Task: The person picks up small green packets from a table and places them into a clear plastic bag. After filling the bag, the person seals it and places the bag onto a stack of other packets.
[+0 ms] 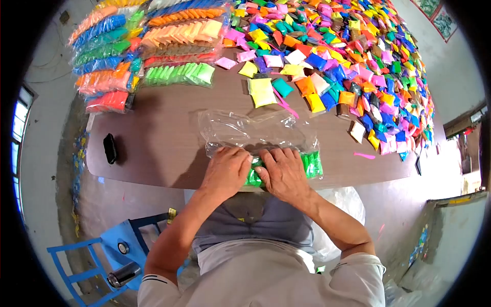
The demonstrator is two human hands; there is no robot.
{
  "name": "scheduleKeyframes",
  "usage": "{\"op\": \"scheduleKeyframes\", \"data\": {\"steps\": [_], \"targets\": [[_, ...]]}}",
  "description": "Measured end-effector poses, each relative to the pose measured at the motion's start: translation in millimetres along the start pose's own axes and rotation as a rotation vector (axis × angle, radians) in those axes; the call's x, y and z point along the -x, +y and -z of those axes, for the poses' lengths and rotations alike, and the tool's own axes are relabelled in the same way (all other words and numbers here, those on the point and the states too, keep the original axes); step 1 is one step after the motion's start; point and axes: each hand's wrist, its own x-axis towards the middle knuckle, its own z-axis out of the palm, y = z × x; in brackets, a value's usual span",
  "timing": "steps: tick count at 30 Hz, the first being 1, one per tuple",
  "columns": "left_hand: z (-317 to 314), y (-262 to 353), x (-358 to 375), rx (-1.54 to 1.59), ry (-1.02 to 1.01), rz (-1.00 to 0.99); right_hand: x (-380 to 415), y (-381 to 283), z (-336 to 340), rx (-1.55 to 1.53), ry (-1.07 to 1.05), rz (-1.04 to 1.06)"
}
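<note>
At the front edge of the table lies a clear plastic bag [255, 130] with a row of small green packets [313, 163] inside its near part. My left hand [227, 166] is closed over the left end of the bag, fingers curled and covering part of it. Beside it, my right hand [285, 173] grips the middle of the row, its thumb pointing toward the left hand. Green shows between the two hands and to the right of the right hand. The bag's far part lies crumpled and flat on the tabletop, beyond my fingers.
A large heap of loose colourful packets [337, 61] covers the table's far right. Filled bags, such as one of light green packets [179, 74], are stacked at the far left. A black object [110, 148] lies at left; a blue stool [123, 245] stands below with a metallic cylinder [124, 275].
</note>
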Motion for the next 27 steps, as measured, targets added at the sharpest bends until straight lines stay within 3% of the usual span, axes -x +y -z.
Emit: {"op": "scheduleKeyframes", "data": {"steps": [9,12,16,20,23,27], "targets": [[-11.9,2.7,11.6,-0.078,0.211,-0.065,-14.4,7.4,8.5,-0.119,-0.208,-0.111],[-13.2,-0.2,13.9,-0.063,0.212,-0.062,-43.2,12.7,16.6,-0.25,-0.016,-0.003],[-12.3,0.6,12.7,-0.073,0.213,-0.059,-87.1,20.7,3.5,-0.028,0.195,0.171],[-13.9,-1.9,14.0,-0.068,0.229,-0.068,-112.2,34.0,-18.6,0.126,-0.27,-0.013],[-15.7,-2.6,15.2,-0.07,0.246,-0.068,-142.4,62.2,-23.4,-0.119,-0.719,-0.101],[-15.8,-5.1,17.1,-0.064,0.23,-0.062,-151.3,59.5,10.4,-0.232,-0.689,0.0]]}}
